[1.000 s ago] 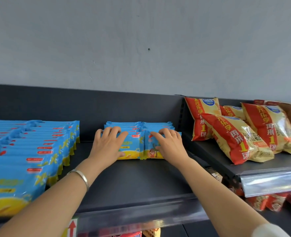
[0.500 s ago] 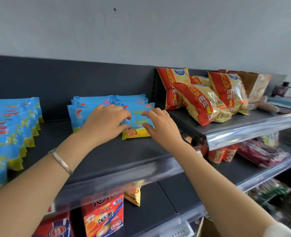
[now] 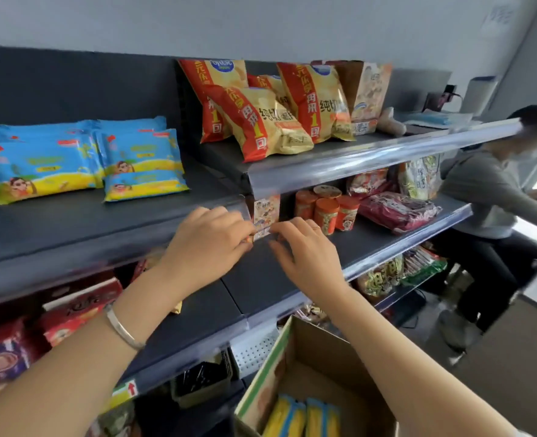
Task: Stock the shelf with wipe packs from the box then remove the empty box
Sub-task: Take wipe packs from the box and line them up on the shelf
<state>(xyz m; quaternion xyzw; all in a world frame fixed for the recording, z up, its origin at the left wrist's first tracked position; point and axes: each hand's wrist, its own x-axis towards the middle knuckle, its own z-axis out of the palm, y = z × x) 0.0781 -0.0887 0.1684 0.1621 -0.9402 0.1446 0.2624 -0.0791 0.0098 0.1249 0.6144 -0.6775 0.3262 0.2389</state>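
Blue and yellow wipe packs [image 3: 81,162] lie in two stacked rows on the dark top shelf [image 3: 71,228], at the left. My left hand [image 3: 207,244] and my right hand [image 3: 305,250] hover side by side in front of the shelf's front edge, below the packs, fingers relaxed and holding nothing. An open cardboard box [image 3: 308,383] stands low at the bottom centre, with a few blue and yellow packs [image 3: 302,417] upright inside it.
Red and yellow snack bags [image 3: 270,105] fill the neighbouring top shelf on the right. Cup noodles [image 3: 324,212] and bagged goods sit on the shelf beneath. Red packets [image 3: 71,310] line the lower left shelf. A seated person [image 3: 494,216] is at the far right.
Both hands have let go of the wipe packs and drawn back and down from the shelf. The view has swung down and right, bringing the box into sight.
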